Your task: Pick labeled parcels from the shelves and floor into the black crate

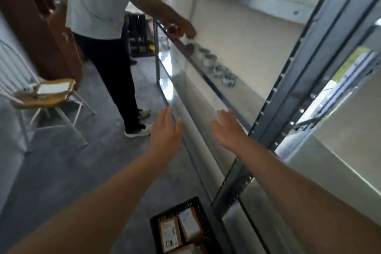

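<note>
Head view: a person (107,27) and chair (44,97) beside the shelves (216,80)

Both arms reach toward 12 o'clock, the left hand (166,130) and right hand (226,128) side by side with fingers (221,114) straight, holding nothing, just beside the front edge of the metal shelf (244,97). At 6 o'clock a black crate (175,207) stands on the floor with brown labeled parcels (169,233) inside. At 11 o'clock another person (103,6) reaches to the shelf near a row of metal rings (210,60); a chair (43,97) stands at 9 o'clock.
</note>
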`<state>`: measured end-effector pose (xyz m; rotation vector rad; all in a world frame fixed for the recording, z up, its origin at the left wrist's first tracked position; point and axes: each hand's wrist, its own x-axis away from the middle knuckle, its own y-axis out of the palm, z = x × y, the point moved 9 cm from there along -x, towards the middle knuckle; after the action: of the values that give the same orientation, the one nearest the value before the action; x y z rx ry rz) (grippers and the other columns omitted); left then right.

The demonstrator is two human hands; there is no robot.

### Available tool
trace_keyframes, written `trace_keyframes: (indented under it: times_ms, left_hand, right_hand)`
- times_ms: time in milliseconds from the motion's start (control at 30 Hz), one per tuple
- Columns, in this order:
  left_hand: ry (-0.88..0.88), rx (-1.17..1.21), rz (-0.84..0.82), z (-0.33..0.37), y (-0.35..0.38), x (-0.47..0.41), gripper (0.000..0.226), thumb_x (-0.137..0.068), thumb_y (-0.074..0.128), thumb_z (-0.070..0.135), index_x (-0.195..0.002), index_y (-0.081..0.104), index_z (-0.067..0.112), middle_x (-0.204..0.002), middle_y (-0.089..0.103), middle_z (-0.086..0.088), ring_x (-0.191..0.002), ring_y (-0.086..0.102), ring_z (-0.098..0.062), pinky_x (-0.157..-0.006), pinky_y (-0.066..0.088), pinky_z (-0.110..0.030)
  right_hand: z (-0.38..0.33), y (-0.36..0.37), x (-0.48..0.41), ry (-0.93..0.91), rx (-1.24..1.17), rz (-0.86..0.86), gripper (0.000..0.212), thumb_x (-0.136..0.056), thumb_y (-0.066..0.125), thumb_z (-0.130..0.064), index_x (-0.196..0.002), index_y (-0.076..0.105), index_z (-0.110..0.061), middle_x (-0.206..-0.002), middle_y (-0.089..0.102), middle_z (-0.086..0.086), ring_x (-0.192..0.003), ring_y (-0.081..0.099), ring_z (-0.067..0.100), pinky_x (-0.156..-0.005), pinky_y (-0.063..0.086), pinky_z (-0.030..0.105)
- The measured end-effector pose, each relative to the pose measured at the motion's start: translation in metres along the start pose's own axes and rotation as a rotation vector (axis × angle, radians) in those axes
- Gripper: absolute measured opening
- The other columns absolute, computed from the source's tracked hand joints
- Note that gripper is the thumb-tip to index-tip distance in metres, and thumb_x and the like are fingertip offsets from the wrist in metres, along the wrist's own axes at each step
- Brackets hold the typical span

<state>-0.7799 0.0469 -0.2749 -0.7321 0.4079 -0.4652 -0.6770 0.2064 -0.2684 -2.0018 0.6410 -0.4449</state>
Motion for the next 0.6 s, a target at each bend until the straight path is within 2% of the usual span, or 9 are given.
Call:
trace_keyframes:
  times_ms: [33, 100, 167, 267, 400, 467, 600]
  left_hand:
    - [0.058, -0.025, 0.014, 0.027, -0.023, -0.011, 0.054, -0.105, 0.034, 0.025, -0.153, 0.020, 0.005, -0.162, 0.016, -0.012, -0.150, 0.010, -0.022, -0.118, 0.009, -0.041]
    - [0.156, -0.031, 0.090, 0.087, -0.081, -0.026, 0.056, -0.105, 0.033, 0.029, -0.154, 0.017, 0.009, -0.163, 0.013, -0.006, -0.151, 0.007, -0.017, -0.120, 0.006, -0.042]
    - [0.250, -0.037, 0.176, 0.144, -0.128, -0.028, 0.056, -0.105, 0.030, 0.031, -0.156, 0.016, 0.012, -0.164, 0.011, -0.002, -0.151, 0.004, -0.014, -0.121, 0.004, -0.041]
    - [0.385, -0.076, 0.235, 0.217, -0.168, -0.011, 0.058, -0.105, 0.024, 0.035, -0.157, 0.008, 0.014, -0.165, 0.002, 0.000, -0.151, -0.004, -0.012, -0.123, -0.002, -0.041]
    - [0.580, -0.216, 0.218, 0.289, -0.179, 0.020, 0.062, -0.105, 0.017, 0.041, -0.156, -0.006, 0.015, -0.164, -0.012, 0.001, -0.149, -0.017, -0.012, -0.122, -0.005, -0.046]
    - [0.640, -0.216, 0.217, 0.315, -0.186, 0.032, 0.063, -0.105, 0.018, 0.041, -0.156, -0.008, 0.016, -0.164, -0.015, 0.002, -0.148, -0.019, -0.011, -0.122, -0.006, -0.046]
    - [0.713, -0.190, 0.236, 0.358, -0.205, 0.049, 0.061, -0.105, 0.015, 0.041, -0.156, -0.010, 0.017, -0.163, -0.017, 0.004, -0.148, -0.020, -0.010, -0.122, -0.010, -0.045]
  right_hand:
    - [-0.017, -0.035, 0.000, -0.048, 0.051, 0.053, 0.056, -0.106, 0.028, -0.038, -0.152, 0.026, -0.006, -0.163, 0.015, 0.010, -0.152, 0.002, 0.023, -0.121, 0.014, 0.044]
    - [-0.055, -0.120, 0.013, -0.113, 0.102, 0.239, 0.052, -0.105, 0.029, -0.036, -0.150, 0.030, -0.008, -0.162, 0.019, 0.008, -0.152, 0.002, 0.020, -0.120, 0.016, 0.046]
    - [-0.086, -0.188, 0.034, -0.129, 0.121, 0.397, 0.052, -0.105, 0.030, -0.033, -0.152, 0.029, -0.010, -0.163, 0.017, 0.004, -0.152, 0.001, 0.017, -0.122, 0.011, 0.045]
    - [-0.114, -0.253, 0.076, -0.118, 0.180, 0.574, 0.055, -0.106, 0.027, -0.033, -0.156, 0.019, -0.012, -0.165, 0.009, 0.001, -0.152, -0.003, 0.015, -0.123, 0.001, 0.043]
    - [-0.123, -0.292, 0.126, -0.116, 0.307, 0.635, 0.059, -0.106, 0.023, -0.036, -0.158, 0.004, -0.015, -0.165, -0.004, -0.002, -0.150, -0.014, 0.012, -0.121, -0.012, 0.040]
    - [-0.123, -0.316, 0.143, -0.134, 0.382, 0.627, 0.062, -0.106, 0.022, -0.040, -0.158, 0.000, -0.016, -0.165, -0.008, -0.003, -0.149, -0.018, 0.011, -0.121, -0.013, 0.041]
    - [-0.114, -0.393, 0.186, -0.112, 0.408, 0.720, 0.061, -0.105, 0.028, -0.040, -0.158, 0.007, -0.017, -0.166, -0.001, -0.003, -0.151, -0.012, 0.011, -0.121, -0.009, 0.042]
